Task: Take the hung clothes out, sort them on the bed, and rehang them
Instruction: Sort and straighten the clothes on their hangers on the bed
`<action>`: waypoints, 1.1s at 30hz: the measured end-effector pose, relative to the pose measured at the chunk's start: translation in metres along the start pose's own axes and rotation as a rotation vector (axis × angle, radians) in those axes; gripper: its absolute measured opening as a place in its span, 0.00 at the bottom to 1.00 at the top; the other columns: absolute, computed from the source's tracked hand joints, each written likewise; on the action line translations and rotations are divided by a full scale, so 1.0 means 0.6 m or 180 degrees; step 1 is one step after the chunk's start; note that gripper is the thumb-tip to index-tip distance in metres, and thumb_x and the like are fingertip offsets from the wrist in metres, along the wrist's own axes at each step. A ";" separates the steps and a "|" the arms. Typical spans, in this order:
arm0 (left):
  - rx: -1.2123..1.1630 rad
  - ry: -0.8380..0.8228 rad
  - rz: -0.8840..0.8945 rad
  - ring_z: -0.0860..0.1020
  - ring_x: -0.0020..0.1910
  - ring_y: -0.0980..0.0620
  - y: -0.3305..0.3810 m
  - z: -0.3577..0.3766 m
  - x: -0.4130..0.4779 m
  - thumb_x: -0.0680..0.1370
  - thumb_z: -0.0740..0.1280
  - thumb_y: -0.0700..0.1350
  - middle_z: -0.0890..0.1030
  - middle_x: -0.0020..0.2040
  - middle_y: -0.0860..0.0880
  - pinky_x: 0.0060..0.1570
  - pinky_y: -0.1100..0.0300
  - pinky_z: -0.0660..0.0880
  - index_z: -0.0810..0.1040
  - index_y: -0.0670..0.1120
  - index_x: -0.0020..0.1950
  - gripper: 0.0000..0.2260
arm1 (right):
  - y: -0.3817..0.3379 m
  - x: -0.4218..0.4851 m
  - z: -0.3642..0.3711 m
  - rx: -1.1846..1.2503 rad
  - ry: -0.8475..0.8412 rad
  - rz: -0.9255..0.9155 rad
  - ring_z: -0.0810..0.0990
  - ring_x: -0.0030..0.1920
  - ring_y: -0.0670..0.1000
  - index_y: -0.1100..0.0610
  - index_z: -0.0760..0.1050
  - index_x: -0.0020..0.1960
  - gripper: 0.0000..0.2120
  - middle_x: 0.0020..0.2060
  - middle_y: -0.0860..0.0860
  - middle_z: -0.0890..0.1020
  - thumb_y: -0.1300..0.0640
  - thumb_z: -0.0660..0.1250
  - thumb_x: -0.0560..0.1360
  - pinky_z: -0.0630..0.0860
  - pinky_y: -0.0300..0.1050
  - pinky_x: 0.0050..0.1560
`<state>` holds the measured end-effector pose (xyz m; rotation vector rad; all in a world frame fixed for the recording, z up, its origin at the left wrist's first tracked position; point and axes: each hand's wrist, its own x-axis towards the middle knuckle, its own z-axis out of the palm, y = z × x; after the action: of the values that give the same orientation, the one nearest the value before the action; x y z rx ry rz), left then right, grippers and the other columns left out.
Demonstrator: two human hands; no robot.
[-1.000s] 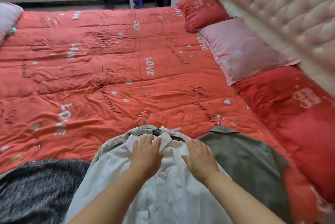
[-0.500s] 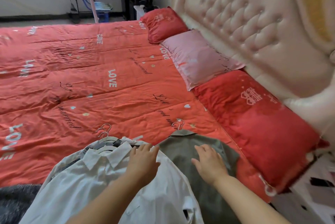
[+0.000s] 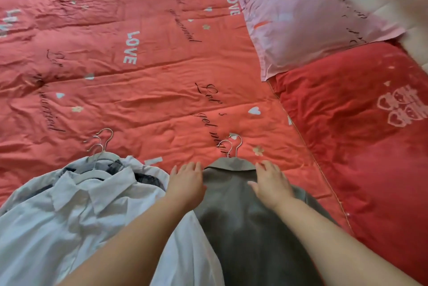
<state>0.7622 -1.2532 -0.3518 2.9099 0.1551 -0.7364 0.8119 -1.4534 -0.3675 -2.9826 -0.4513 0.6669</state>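
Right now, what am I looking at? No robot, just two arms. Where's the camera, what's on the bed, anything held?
There is no machine: a person works bare-handed, and the one camera sits on their head, looking down past both forearms. On the red quilt lie a white shirt and a grey-green jacket, with metal hanger hooks poking out at the collars. The left hand rests at the jacket's edge and the right hand lies flat on it, fingers straight, gripping nothing. A pink pillow and a red pillow lie to the right.
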 end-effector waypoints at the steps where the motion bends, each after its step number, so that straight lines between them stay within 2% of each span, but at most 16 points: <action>1: -0.0005 -0.0059 -0.0045 0.65 0.68 0.47 -0.002 0.012 0.019 0.79 0.60 0.52 0.68 0.67 0.47 0.69 0.49 0.57 0.62 0.45 0.69 0.21 | 0.004 0.019 0.015 -0.0018 0.0002 -0.0017 0.63 0.69 0.54 0.57 0.60 0.71 0.27 0.68 0.54 0.66 0.44 0.59 0.78 0.60 0.46 0.67; 4: -0.0148 -0.0225 -0.0132 0.65 0.69 0.46 -0.006 0.049 0.067 0.79 0.59 0.52 0.67 0.69 0.47 0.70 0.49 0.56 0.61 0.44 0.70 0.23 | 0.010 0.059 0.059 0.0033 -0.0058 -0.0059 0.65 0.68 0.54 0.56 0.56 0.74 0.30 0.68 0.53 0.67 0.41 0.56 0.78 0.60 0.47 0.67; 8: -0.0213 -0.0348 -0.0157 0.62 0.70 0.45 0.001 0.099 0.096 0.80 0.57 0.53 0.64 0.71 0.46 0.68 0.51 0.58 0.55 0.45 0.76 0.27 | 0.017 0.070 0.099 0.0101 -0.0039 0.0018 0.69 0.63 0.55 0.51 0.52 0.76 0.32 0.62 0.54 0.71 0.39 0.56 0.77 0.63 0.48 0.63; 14: -0.0220 -0.0134 -0.0167 0.63 0.68 0.45 -0.003 0.119 0.106 0.80 0.56 0.53 0.66 0.69 0.46 0.64 0.54 0.62 0.59 0.47 0.74 0.24 | 0.024 0.080 0.102 0.0004 -0.0112 0.0005 0.71 0.59 0.56 0.43 0.49 0.76 0.32 0.57 0.55 0.72 0.38 0.56 0.76 0.66 0.48 0.59; 16: -0.0268 -0.0116 -0.0136 0.65 0.67 0.46 -0.005 0.114 0.107 0.80 0.56 0.53 0.68 0.67 0.47 0.64 0.54 0.61 0.60 0.48 0.73 0.22 | 0.025 0.078 0.100 0.0101 0.0057 -0.0059 0.74 0.54 0.58 0.42 0.53 0.75 0.31 0.53 0.56 0.74 0.40 0.60 0.75 0.69 0.50 0.55; 17: -0.0323 -0.0096 -0.0107 0.65 0.67 0.47 -0.007 0.111 0.106 0.81 0.56 0.52 0.68 0.67 0.48 0.65 0.54 0.60 0.60 0.49 0.73 0.22 | 0.026 0.074 0.098 0.0210 0.0195 -0.0128 0.76 0.49 0.60 0.43 0.59 0.74 0.31 0.48 0.57 0.76 0.42 0.65 0.74 0.71 0.51 0.51; 19: -0.0483 -0.0061 -0.0030 0.64 0.69 0.49 -0.009 0.103 0.100 0.81 0.56 0.50 0.67 0.69 0.51 0.69 0.52 0.55 0.59 0.51 0.74 0.21 | 0.029 0.066 0.095 0.0332 0.0510 -0.0318 0.78 0.36 0.60 0.47 0.70 0.68 0.32 0.38 0.57 0.76 0.47 0.75 0.66 0.75 0.52 0.39; 21: -0.0677 -0.0041 0.0009 0.64 0.69 0.51 -0.010 0.089 0.093 0.81 0.56 0.49 0.68 0.70 0.53 0.70 0.50 0.53 0.59 0.54 0.74 0.21 | 0.031 0.056 0.080 0.0214 0.0765 -0.0454 0.75 0.28 0.56 0.48 0.75 0.64 0.34 0.32 0.54 0.74 0.49 0.80 0.59 0.75 0.49 0.29; 25: -0.1005 -0.0079 0.0036 0.69 0.65 0.52 -0.007 0.043 0.078 0.81 0.57 0.49 0.74 0.63 0.53 0.69 0.46 0.54 0.66 0.60 0.69 0.17 | 0.027 0.026 0.029 0.0164 0.1075 -0.0520 0.75 0.28 0.54 0.45 0.75 0.63 0.37 0.31 0.51 0.73 0.51 0.81 0.56 0.72 0.47 0.26; 28: -0.1007 0.0014 0.0231 0.68 0.65 0.53 0.002 0.003 0.055 0.80 0.57 0.49 0.75 0.61 0.53 0.68 0.46 0.56 0.70 0.59 0.66 0.15 | 0.027 -0.014 -0.014 0.0268 0.1333 -0.0543 0.75 0.29 0.54 0.43 0.68 0.66 0.42 0.32 0.51 0.72 0.54 0.82 0.56 0.72 0.47 0.27; 31: -0.1027 0.0254 0.0489 0.69 0.63 0.52 0.022 -0.043 0.019 0.80 0.58 0.48 0.75 0.59 0.52 0.67 0.49 0.57 0.70 0.59 0.67 0.15 | 0.034 -0.066 -0.063 0.0242 0.1580 -0.0529 0.75 0.29 0.54 0.43 0.64 0.67 0.43 0.32 0.51 0.72 0.55 0.81 0.57 0.72 0.47 0.28; 33: -0.1133 0.0531 0.0694 0.71 0.61 0.50 0.038 -0.081 -0.009 0.80 0.59 0.47 0.76 0.57 0.50 0.66 0.51 0.60 0.71 0.58 0.67 0.16 | 0.037 -0.102 -0.106 0.0273 0.1803 -0.0498 0.76 0.29 0.55 0.42 0.63 0.67 0.40 0.33 0.51 0.72 0.56 0.79 0.61 0.72 0.48 0.29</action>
<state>0.7828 -1.2685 -0.3045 2.5894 -0.0146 -0.3849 0.7917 -1.4919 -0.2873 -2.8315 -0.5764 -0.1714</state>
